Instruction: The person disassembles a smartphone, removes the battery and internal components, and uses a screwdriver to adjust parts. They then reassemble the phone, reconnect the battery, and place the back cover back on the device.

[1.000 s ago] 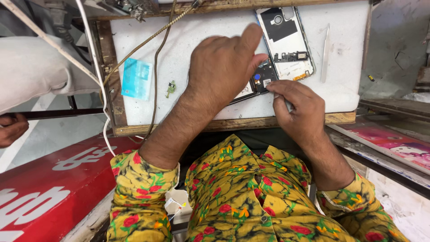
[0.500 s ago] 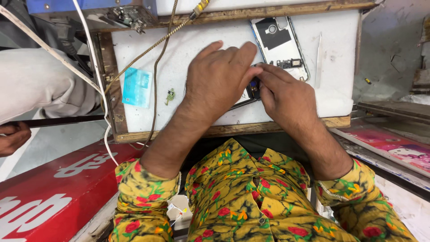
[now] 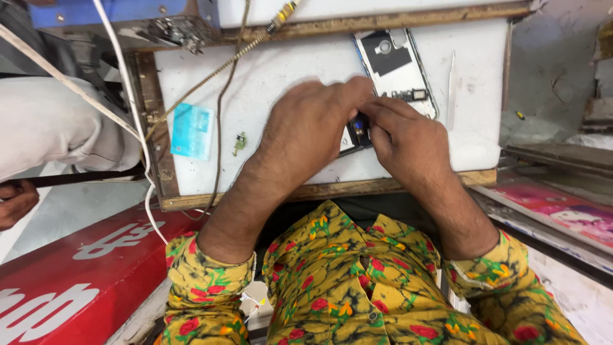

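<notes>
An opened phone [image 3: 397, 69] with its back off lies on a white work board [image 3: 274, 70]. My left hand [image 3: 306, 134] rests over the phone's lower half, fingers curled onto it and holding it down. My right hand [image 3: 405, 142] meets it from the right, its fingertips pinched on a small dark part [image 3: 357, 131] at the phone's lower end. The lower half of the phone is hidden under both hands. My sleeves are yellow with a flower print.
A blue card [image 3: 191, 131] and a tiny green component [image 3: 239, 142] lie left on the board, thin metal tweezers [image 3: 450, 89] at the right. Cables [image 3: 220, 108] cross the board. Another person's grey sleeve [image 3: 57, 128] and hand [image 3: 16, 201] are at left, above a red sign [image 3: 83, 262].
My left index finger, raised over the phone before, has come down. Both hands have closed together over the phone's lower end.
</notes>
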